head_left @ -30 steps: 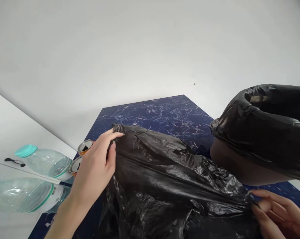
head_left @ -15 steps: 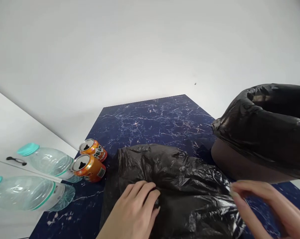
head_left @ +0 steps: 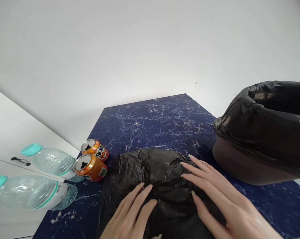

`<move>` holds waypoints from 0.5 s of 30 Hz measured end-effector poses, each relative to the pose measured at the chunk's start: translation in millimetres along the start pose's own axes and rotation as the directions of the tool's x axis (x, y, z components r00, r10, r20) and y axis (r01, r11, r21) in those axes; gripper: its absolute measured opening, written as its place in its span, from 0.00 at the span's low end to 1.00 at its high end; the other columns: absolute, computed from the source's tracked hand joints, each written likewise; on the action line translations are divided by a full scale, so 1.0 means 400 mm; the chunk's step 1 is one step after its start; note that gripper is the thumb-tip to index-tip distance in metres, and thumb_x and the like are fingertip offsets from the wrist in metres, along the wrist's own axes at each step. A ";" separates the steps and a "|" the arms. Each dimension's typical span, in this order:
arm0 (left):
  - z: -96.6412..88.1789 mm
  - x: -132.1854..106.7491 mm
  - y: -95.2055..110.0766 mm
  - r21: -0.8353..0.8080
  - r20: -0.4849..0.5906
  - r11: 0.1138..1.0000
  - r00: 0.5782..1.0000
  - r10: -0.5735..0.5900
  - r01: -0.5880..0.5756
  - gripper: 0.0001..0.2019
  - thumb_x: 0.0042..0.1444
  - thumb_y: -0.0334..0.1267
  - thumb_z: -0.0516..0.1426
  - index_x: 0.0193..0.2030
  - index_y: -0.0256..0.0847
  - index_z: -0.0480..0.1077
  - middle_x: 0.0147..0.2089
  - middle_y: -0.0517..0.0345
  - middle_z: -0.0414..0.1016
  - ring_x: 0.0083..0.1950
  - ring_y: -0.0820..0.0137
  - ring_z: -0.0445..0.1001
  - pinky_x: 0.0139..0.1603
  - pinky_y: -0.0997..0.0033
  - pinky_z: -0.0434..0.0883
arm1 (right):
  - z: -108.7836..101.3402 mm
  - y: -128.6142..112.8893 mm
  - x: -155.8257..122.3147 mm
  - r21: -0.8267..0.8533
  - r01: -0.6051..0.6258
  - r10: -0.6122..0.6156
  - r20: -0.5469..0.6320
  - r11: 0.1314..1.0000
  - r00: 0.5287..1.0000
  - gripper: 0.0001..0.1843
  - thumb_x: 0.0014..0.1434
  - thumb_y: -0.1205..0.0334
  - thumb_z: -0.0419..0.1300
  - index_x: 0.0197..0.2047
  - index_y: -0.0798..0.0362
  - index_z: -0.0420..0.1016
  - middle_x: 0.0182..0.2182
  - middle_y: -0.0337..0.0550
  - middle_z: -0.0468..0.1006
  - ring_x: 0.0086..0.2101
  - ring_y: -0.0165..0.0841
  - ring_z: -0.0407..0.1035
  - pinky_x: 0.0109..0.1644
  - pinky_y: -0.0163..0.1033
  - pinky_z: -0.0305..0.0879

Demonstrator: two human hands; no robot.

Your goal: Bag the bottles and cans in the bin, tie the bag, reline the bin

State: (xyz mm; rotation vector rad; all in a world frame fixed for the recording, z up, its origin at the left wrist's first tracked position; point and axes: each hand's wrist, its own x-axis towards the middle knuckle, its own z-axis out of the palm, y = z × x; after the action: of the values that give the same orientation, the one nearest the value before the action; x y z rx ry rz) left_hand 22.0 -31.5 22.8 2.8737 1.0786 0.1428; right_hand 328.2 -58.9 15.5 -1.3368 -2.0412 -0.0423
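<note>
A black plastic bag (head_left: 159,169) lies crumpled on the blue marbled tabletop (head_left: 150,122), in front of me. My left hand (head_left: 132,212) rests on the bag's near left part, fingers apart and slightly bent. Across the bag's right side lies my right hand (head_left: 214,192), its fingers spread and outstretched. Neither hand grips anything. Just left of the bag stand two opened orange drink cans, a nearer can (head_left: 91,167) and a farther can (head_left: 95,149).
Two clear plastic bottles with turquoise caps, a nearer bottle (head_left: 27,191) and a farther bottle (head_left: 51,161), stand at the left edge. On the right is a brown bin (head_left: 237,162) lined with a black bag (head_left: 264,126). A white wall (head_left: 145,49) rises behind the table.
My right hand has moved left from the bag's right edge, let go of it and spread out on top. The bag's right side has drawn in. My left hand's fingers have opened somewhat.
</note>
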 end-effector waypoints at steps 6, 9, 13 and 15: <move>0.026 -0.012 -0.027 -0.056 0.073 0.998 0.997 -0.033 0.037 0.53 0.66 0.52 0.67 0.86 0.53 0.38 0.84 0.47 0.53 0.81 0.39 0.61 0.71 0.33 0.73 | 0.079 0.024 -0.014 -0.030 0.090 -0.076 0.318 0.995 0.945 0.39 0.78 0.45 0.56 0.84 0.42 0.49 0.79 0.44 0.54 0.76 0.58 0.52 0.73 0.68 0.67; 0.035 -0.029 -0.047 -0.118 0.129 0.989 0.989 -0.068 0.083 0.61 0.61 0.47 0.72 0.86 0.58 0.31 0.85 0.49 0.47 0.82 0.38 0.56 0.73 0.30 0.70 | 0.124 0.049 -0.040 -0.044 -0.008 0.027 0.448 0.999 0.893 0.42 0.78 0.39 0.53 0.85 0.35 0.39 0.81 0.42 0.47 0.76 0.61 0.48 0.71 0.74 0.66; 0.053 -0.017 -0.071 -0.163 0.172 0.977 0.979 -0.107 0.135 0.54 0.66 0.52 0.67 0.85 0.63 0.34 0.86 0.52 0.44 0.85 0.40 0.49 0.75 0.26 0.63 | 0.160 0.088 -0.053 -0.046 -0.044 0.060 0.444 0.998 0.894 0.42 0.79 0.42 0.52 0.84 0.29 0.31 0.82 0.39 0.42 0.78 0.59 0.45 0.75 0.76 0.58; 0.063 -0.002 -0.083 -0.163 0.159 0.978 0.982 -0.102 0.128 0.49 0.69 0.56 0.64 0.85 0.63 0.36 0.86 0.52 0.44 0.85 0.42 0.47 0.77 0.27 0.60 | 0.168 0.107 -0.052 -0.049 -0.050 0.066 0.411 0.998 0.909 0.42 0.79 0.43 0.52 0.84 0.29 0.31 0.83 0.38 0.41 0.78 0.57 0.44 0.77 0.75 0.56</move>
State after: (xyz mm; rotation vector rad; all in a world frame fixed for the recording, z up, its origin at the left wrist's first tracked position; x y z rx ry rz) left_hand 2.4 -7.9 -5.5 2.6151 1.1397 0.0123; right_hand 332.9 -29.9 -61.7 -1.5298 -2.3542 0.2506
